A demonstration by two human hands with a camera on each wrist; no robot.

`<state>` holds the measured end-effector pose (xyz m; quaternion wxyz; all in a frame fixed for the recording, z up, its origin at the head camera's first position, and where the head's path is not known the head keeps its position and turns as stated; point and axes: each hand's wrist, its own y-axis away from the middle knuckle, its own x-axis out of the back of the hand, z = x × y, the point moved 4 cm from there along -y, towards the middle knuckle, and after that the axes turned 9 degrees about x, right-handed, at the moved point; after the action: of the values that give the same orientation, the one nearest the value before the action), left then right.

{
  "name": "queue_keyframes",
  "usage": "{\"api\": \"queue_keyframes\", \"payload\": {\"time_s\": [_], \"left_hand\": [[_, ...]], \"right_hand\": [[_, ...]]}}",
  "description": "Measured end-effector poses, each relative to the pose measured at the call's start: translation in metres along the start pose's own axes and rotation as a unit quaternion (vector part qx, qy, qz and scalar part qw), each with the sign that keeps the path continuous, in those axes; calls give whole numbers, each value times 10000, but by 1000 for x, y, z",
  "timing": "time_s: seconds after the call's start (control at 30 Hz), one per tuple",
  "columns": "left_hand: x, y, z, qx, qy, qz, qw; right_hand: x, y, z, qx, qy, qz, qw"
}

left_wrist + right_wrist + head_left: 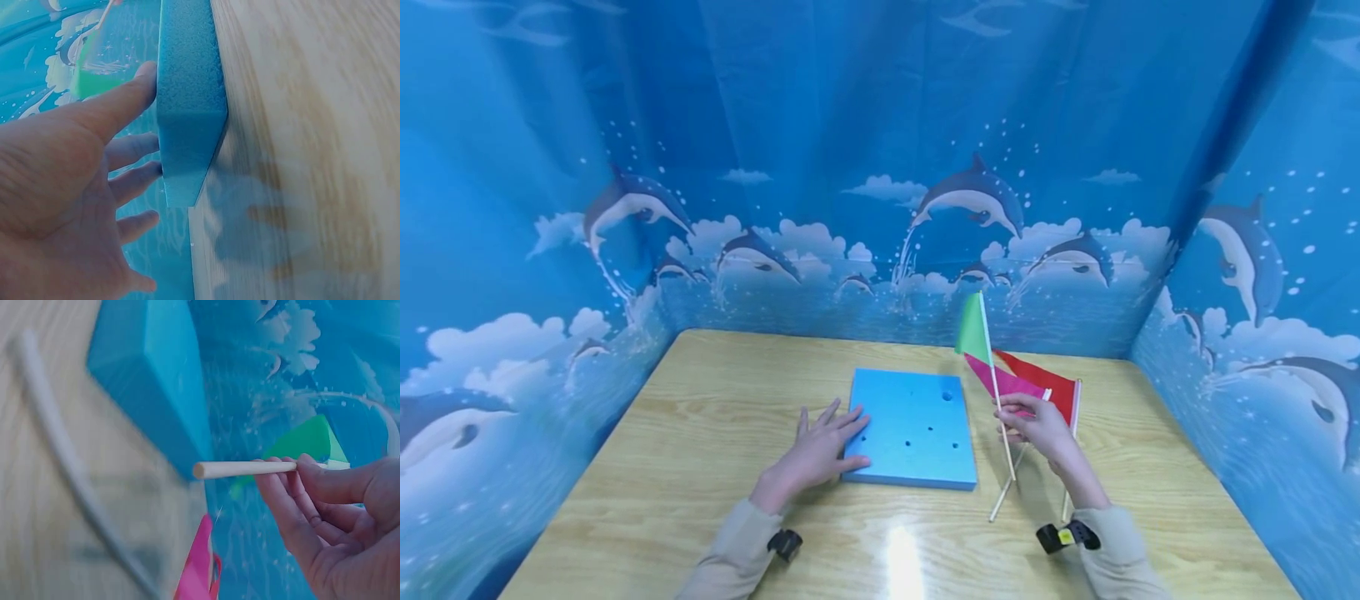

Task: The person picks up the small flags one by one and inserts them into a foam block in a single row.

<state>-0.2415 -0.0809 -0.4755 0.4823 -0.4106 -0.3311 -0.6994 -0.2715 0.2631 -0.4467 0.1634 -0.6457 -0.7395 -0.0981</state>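
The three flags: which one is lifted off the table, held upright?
The green flag. The right hand pinches its stick and holds it upright, while the pink flag and the red flag sit lower behind it.

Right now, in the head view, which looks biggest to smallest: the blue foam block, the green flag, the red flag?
1. Square blue foam block.
2 and 3. Green triangular flag and red triangular flag look alike, and the red one is partly hidden, so no ranking.

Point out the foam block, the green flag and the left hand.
foam block (917, 417): head view, bare top face.
green flag (973, 329): head view, middle of the cloth.
left hand (816, 454): head view, back of the hand.
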Motion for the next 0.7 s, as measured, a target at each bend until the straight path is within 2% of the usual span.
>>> {"api": "queue_keyframes", "payload": {"time_s": [0.33, 0.7], "left_hand": [[2, -1, -3, -75, 20, 189, 9998], [-3, -1, -7, -11, -77, 86, 9999]], "right_hand": [[-36, -24, -35, 351, -312, 221, 9987], [-108, -44, -64, 849, -1169, 554, 9880]]}}
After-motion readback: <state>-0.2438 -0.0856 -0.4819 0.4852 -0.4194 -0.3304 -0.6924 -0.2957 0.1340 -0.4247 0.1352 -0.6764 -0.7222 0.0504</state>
